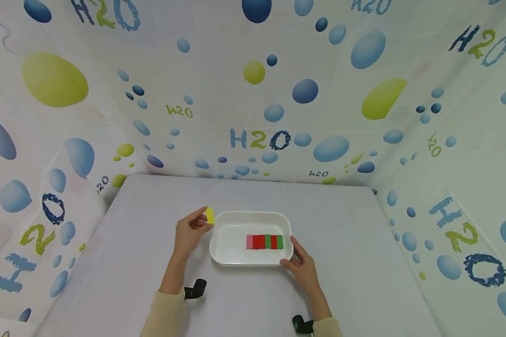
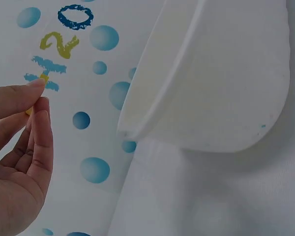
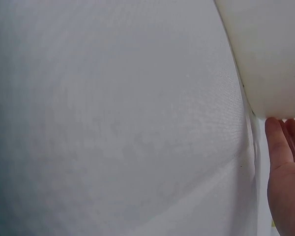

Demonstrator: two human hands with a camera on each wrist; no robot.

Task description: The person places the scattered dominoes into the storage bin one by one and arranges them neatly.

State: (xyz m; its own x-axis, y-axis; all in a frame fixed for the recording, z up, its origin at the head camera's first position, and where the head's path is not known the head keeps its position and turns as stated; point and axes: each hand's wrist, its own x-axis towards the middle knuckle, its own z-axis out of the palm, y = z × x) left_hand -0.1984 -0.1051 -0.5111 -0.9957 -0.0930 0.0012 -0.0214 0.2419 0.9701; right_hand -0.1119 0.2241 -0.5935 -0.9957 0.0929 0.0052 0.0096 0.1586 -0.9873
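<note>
My left hand [image 1: 189,234] pinches a small yellow block [image 1: 210,216] between thumb and fingertips, just beyond the tray's left end. In the left wrist view only slivers of that yellow block [image 2: 44,77] show past the fingers. A white, rounded rectangular tray [image 1: 232,238] lies before me, holding a row of small coloured pieces [image 1: 264,242]: pink at the left, then reds and greens. My right hand [image 1: 301,264] grips the tray's near right corner, thumb at the front edge and fingers along the right side. Those fingertips meet the tray's outer wall [image 3: 265,64] in the right wrist view.
The table is covered by a plain white cloth [image 1: 341,224]. Behind it and to both sides hangs a white sheet [image 1: 219,70] printed with blue and green drops and H2O lettering. Dark wrist cameras [image 1: 196,289] sit beside the cream sleeves [image 1: 164,313].
</note>
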